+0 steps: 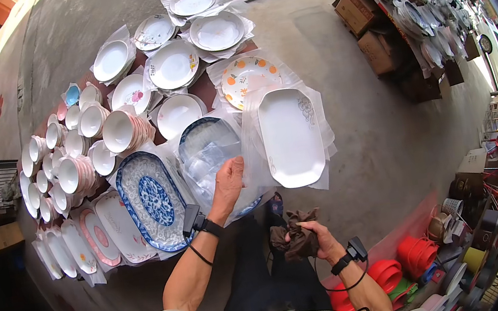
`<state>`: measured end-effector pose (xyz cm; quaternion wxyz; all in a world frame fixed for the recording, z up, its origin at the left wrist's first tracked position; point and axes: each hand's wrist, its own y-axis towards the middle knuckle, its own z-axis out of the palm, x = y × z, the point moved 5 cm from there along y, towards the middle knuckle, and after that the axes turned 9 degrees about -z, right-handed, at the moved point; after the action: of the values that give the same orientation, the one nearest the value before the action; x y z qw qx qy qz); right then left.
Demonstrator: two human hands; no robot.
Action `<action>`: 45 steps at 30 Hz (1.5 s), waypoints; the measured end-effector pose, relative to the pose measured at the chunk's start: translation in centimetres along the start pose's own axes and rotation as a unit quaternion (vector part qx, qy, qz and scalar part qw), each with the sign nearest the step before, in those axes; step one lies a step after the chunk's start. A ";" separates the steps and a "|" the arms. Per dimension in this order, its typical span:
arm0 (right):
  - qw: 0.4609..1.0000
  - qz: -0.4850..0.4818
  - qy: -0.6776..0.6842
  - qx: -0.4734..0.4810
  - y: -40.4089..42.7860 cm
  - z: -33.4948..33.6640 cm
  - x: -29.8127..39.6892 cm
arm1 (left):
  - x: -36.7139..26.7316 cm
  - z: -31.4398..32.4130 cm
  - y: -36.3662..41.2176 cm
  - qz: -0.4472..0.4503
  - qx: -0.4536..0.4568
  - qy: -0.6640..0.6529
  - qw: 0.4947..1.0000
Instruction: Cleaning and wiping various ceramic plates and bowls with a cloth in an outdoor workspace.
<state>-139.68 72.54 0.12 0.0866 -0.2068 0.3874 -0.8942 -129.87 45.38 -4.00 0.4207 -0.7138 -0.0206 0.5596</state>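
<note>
My left hand [229, 182] is closed at the edge of a thin translucent wrapping sheet [251, 155], over a blue-rimmed platter [205, 135] partly covered by clear film. In my right hand [321, 236] is a crumpled brown cloth [302, 237], held low in front of my legs. A white rectangular platter [292, 139] with a grey flower design lies on wrapping sheets right of my left hand. To the left is a blue-and-white patterned platter [152, 201]. Beyond them sits a plate with orange fruit designs [249, 78].
Stacked bowls [120, 131] and round plates [173, 65] cover the display's left and far parts. More platters [79, 248] stand at the near left. A second table of wrapped dishes [417, 24] has cardboard boxes [357, 9] beside it. Red plastic basins [416, 253] lie at the lower right.
</note>
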 end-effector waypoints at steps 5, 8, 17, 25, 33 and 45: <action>1.000 -0.001 0.000 -0.012 -0.4 -1.0 0.2 | -2.4 4.7 2.5 -0.030 0.010 0.027 0.999; 1.000 0.000 -0.007 -0.002 -1.3 -1.1 0.6 | -2.3 5.6 3.7 -0.024 -0.039 0.117 0.992; 0.999 -0.020 0.036 -0.003 -3.4 -4.9 0.7 | -3.5 8.0 3.4 0.038 -0.123 0.427 0.895; 0.999 -0.037 0.033 0.003 -3.9 -6.5 3.2 | -2.2 7.2 4.6 0.021 -0.148 0.412 0.899; 0.997 -0.074 0.019 -0.005 -2.8 -7.1 7.5 | 1.4 7.9 6.4 -0.010 -0.096 0.112 0.989; 1.000 -0.028 0.001 -0.011 -3.8 -10.0 5.2 | 0.1 7.2 3.4 -0.054 0.014 -0.160 0.986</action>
<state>-148.72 80.12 -1.68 0.0593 -0.2176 0.3911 -0.8923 -137.19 47.34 -6.34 0.4519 -0.6071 -0.1184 0.6429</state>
